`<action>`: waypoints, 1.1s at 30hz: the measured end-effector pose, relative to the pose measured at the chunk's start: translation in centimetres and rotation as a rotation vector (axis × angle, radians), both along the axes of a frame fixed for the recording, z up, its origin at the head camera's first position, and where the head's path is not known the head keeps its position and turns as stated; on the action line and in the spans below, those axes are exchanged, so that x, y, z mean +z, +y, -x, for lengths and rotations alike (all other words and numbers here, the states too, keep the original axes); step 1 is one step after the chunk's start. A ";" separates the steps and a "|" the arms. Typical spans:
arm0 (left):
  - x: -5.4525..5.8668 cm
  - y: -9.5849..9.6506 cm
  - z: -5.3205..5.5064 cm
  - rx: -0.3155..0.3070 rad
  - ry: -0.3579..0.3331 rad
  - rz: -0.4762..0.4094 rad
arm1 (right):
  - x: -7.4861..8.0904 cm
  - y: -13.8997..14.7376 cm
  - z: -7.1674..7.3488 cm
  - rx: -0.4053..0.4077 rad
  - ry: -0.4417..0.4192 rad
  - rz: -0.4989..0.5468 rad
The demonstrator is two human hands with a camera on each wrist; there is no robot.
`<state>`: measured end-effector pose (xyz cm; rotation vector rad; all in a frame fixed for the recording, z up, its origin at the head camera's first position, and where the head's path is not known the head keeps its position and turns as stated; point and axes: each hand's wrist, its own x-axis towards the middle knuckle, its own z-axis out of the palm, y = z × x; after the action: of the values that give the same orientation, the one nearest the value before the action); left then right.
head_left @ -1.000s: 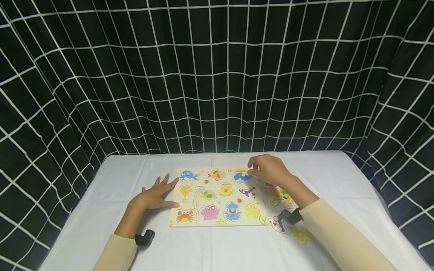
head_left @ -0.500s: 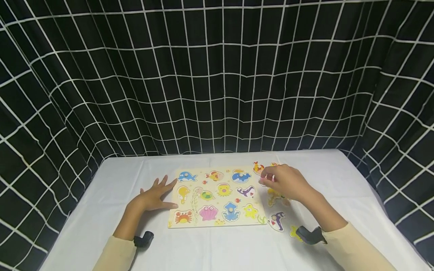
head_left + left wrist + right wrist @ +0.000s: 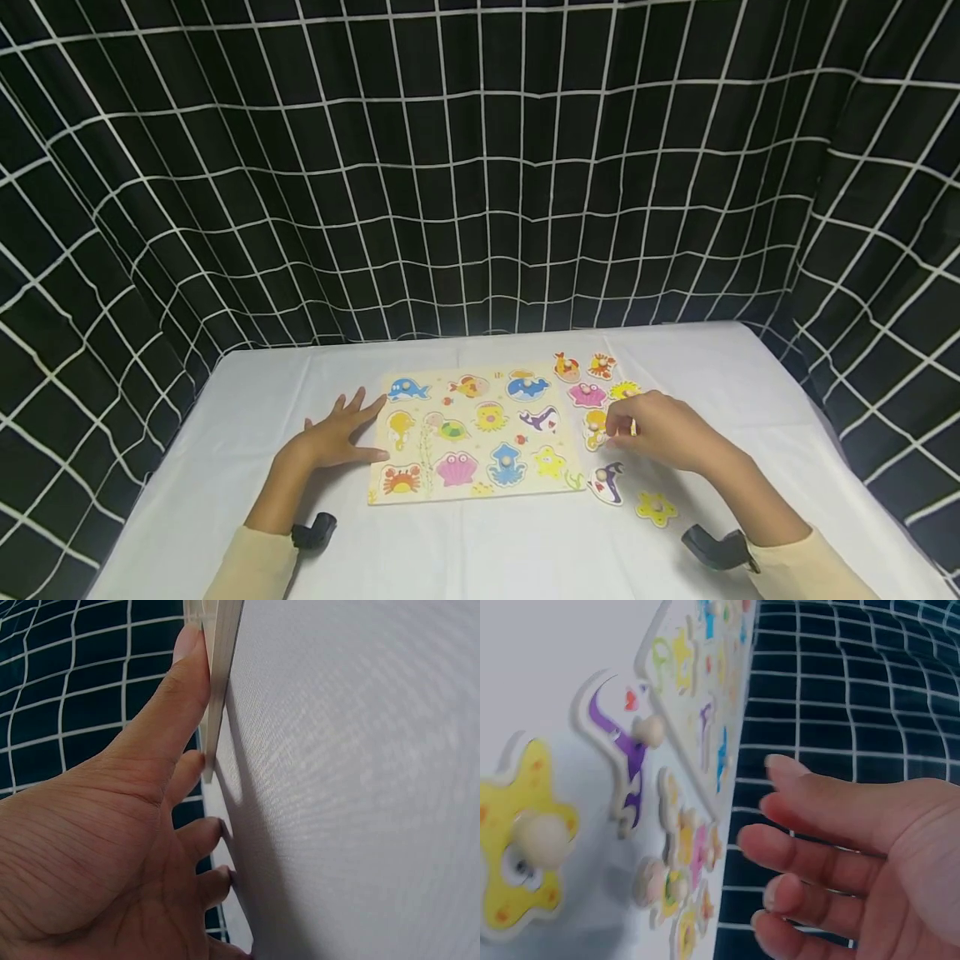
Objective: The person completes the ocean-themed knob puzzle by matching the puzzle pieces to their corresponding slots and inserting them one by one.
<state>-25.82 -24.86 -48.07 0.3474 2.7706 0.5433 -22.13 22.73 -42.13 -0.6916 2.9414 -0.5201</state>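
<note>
A wooden peg puzzle board (image 3: 468,442) printed with sea animals lies on the white table. My left hand (image 3: 341,437) is spread at its left edge; in the left wrist view the thumb (image 3: 187,649) rests along the board's side. Just right of the board, my right hand (image 3: 663,429) hovers with loosely bent fingers, beside the yellow seahorse piece (image 3: 595,427). In the right wrist view those fingers (image 3: 810,851) hold nothing. A green turtle piece (image 3: 671,891), covered by this hand in the head view, shows there. A blue whale piece (image 3: 527,387) sits in the board's upper right recess.
Loose knobbed pieces lie right of the board: fish (image 3: 567,367), crab (image 3: 602,365), pink shell (image 3: 587,395), yellow octopus (image 3: 624,390), purple dolphin (image 3: 607,483) and yellow starfish (image 3: 657,508). A black grid-patterned curtain (image 3: 480,208) surrounds the table.
My right hand has left the blue whale piece at the board's upper right and moved right and nearer over the loose pieces. The left hand stays at the board's edge.
</note>
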 end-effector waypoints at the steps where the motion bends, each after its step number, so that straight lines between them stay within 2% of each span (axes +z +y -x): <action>1: -0.1 0.0 0.1 -0.001 0.003 0.005 | -0.1 0.3 -0.2 0.001 -0.017 -0.006; 8: -0.1 0.0 0.1 0.000 -0.004 0.003 | -0.8 1.9 -0.8 0.042 -0.258 -0.031; 12: -0.1 0.1 0.0 0.004 0.001 0.016 | -1.2 2.2 -0.9 -0.019 -0.332 -0.067; 17: 0.1 0.2 -0.2 0.010 0.010 0.014 | -1.5 2.3 -1.3 -0.133 -0.361 -0.148; 20: 0.2 0.2 -0.3 0.011 0.010 0.011 | -1.8 2.2 -1.5 -0.167 -0.385 -0.189; 24: 0.3 0.3 -0.3 0.008 0.009 0.005 | -1.8 2.1 -1.7 -0.171 -0.391 -0.197; 33: 0.0 0.2 0.0 0.009 0.003 0.015 | -1.3 1.6 -2.3 -0.148 -0.341 -0.198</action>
<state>-25.79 -24.65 -48.08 0.3326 2.7787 0.5242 -19.84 24.31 -43.41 -0.3275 2.6829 -0.3131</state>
